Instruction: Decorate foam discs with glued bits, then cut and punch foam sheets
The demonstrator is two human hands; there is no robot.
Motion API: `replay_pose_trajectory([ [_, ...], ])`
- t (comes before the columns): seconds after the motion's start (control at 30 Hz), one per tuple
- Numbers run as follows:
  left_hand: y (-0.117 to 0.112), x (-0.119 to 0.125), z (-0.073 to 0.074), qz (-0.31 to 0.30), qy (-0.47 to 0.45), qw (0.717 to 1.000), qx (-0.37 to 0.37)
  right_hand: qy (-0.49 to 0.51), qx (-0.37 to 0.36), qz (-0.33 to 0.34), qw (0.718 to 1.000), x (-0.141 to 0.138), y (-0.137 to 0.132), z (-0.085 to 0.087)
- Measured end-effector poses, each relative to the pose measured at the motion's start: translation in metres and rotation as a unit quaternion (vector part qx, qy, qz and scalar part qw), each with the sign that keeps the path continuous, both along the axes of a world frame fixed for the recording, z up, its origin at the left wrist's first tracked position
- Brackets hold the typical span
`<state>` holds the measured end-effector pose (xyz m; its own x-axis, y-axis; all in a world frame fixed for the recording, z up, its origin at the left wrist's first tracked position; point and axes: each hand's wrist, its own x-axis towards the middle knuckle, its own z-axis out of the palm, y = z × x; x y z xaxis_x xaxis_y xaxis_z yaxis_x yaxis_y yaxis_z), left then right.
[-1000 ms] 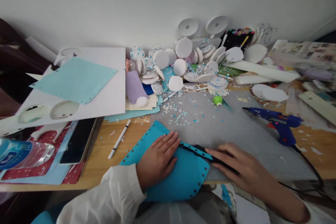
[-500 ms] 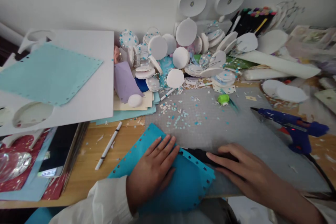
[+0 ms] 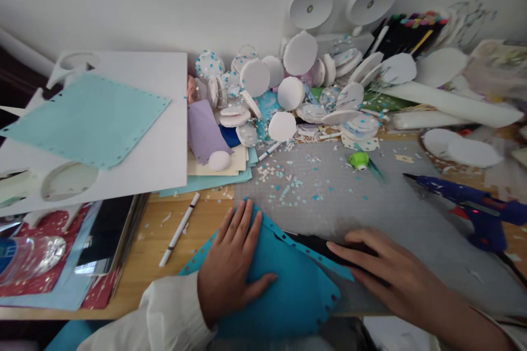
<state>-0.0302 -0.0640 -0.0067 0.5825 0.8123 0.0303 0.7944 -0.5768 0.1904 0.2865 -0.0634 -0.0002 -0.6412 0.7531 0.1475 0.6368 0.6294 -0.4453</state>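
A bright blue felt sheet (image 3: 294,290) with punched holes along its edges lies at the near edge of the table. My left hand (image 3: 230,260) rests flat on its left part, fingers stretched out and together. My right hand (image 3: 387,274) lies palm down at the sheet's right edge, over a black object (image 3: 317,244) that is mostly hidden under my fingers; the fingers are extended, not wrapped.
A grey cutting mat (image 3: 370,203) is strewn with paper bits. A blue glue gun (image 3: 473,205) sits right, a green punch (image 3: 359,160) behind, a white pen (image 3: 179,228) left. White foam discs (image 3: 288,93) pile against the wall. A light blue sheet (image 3: 90,120) lies on white board; a plastic bottle (image 3: 24,258) at far left.
My left hand has slid up and to the left across the blue sheet, fingers now pointing further away. My right hand stays on the black object. The view shifted slightly.
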Motion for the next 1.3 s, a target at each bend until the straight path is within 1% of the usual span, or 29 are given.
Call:
replay_pose_trajectory([
  [0.13,-0.001,-0.003,-0.003,-0.007,-0.008,1.000,-0.003,-0.005,0.008,-0.001,1.000,-0.005,0.001,-0.002],
  [0.3,0.000,-0.002,-0.005,-0.006,-0.025,1.000,-0.012,-0.005,0.007,-0.005,1.000,-0.023,0.016,-0.006],
  [0.5,-0.002,-0.002,-0.005,-0.007,-0.041,0.999,-0.019,0.000,0.043,-0.009,0.999,-0.049,0.032,-0.007],
  [0.67,-0.003,-0.003,-0.006,-0.013,-0.044,0.999,-0.013,-0.020,0.064,-0.005,0.998,-0.068,0.043,-0.008],
  [0.9,-0.003,-0.004,-0.005,-0.016,-0.034,0.999,-0.006,-0.021,0.107,-0.015,0.994,-0.086,0.048,-0.009],
  [1.0,-0.004,-0.004,-0.006,-0.010,-0.038,0.999,-0.010,-0.022,0.120,-0.021,0.992,-0.085,0.045,-0.006],
  [1.13,-0.004,-0.004,-0.008,-0.013,-0.050,0.999,-0.011,-0.020,0.121,-0.037,0.992,-0.074,0.035,-0.002],
  [1.23,-0.003,-0.005,-0.008,-0.016,-0.061,0.998,-0.004,-0.009,0.118,-0.080,0.990,-0.057,0.026,-0.003],
  [1.3,-0.003,-0.006,-0.007,-0.020,-0.064,0.998,0.004,0.005,0.139,-0.118,0.983,-0.043,0.020,-0.004],
])
